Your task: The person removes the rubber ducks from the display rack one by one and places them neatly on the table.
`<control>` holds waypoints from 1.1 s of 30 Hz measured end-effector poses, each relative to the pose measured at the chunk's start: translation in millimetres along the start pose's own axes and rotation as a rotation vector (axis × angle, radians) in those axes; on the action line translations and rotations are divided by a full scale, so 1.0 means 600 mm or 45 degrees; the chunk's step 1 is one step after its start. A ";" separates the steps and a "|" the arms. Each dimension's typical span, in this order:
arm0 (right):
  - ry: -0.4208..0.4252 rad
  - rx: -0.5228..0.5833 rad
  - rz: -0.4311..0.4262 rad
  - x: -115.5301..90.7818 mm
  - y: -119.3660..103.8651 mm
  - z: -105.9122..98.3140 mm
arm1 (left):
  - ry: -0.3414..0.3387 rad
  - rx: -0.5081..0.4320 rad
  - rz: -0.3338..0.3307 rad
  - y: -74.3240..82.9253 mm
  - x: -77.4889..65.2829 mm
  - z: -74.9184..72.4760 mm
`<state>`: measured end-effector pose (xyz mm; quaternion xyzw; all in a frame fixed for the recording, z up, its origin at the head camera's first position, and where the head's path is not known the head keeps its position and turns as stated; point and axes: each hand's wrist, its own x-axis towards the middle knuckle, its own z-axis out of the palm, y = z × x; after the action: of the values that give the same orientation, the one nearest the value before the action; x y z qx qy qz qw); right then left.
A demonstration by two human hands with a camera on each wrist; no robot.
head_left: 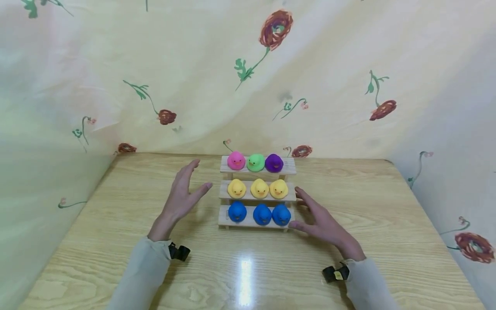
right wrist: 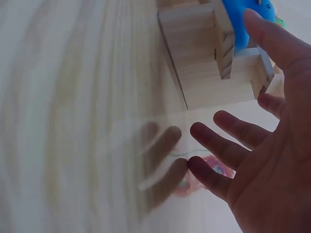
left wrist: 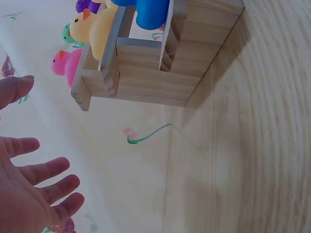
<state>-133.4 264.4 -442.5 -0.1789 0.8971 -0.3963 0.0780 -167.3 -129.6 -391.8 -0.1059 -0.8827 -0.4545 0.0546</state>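
Observation:
A three-tier wooden stand (head_left: 248,222) holds rows of toy ducks. On its top step sit a pink duck (head_left: 236,161), a green duck (head_left: 255,162) and a purple duck (head_left: 274,163). Yellow ducks (head_left: 259,188) line the middle step, and blue ducks (head_left: 262,214) the bottom one. To the left of the stand, apart from it, my left hand (head_left: 181,193) is held with fingers extended and thumb spread. My right hand (head_left: 319,219) is close by the stand's right side, fingers spread and holding nothing; whether a fingertip touches the wood I cannot tell.
The stand is on a light wood-grain table (head_left: 186,280), near its back edge. Behind and on both sides hangs a pale cloth (head_left: 201,77) with printed flowers. A black wrist strap (head_left: 179,252) shows at the left sleeve, another strap (head_left: 336,273) at the right.

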 end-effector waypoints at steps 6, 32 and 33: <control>0.016 0.030 -0.063 0.005 0.001 0.000 | 0.013 -0.014 0.013 0.010 0.010 0.004; -0.031 0.125 -0.012 0.005 0.025 0.008 | 0.094 -0.071 0.140 0.056 0.053 0.039; -0.035 0.127 -0.005 0.005 0.026 0.008 | 0.099 -0.065 0.145 0.058 0.054 0.041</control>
<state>-139.1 269.6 -457.2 -0.1821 0.8747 -0.4383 0.0983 -190.7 -85.5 -372.6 -0.1395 -0.8606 -0.4769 0.1118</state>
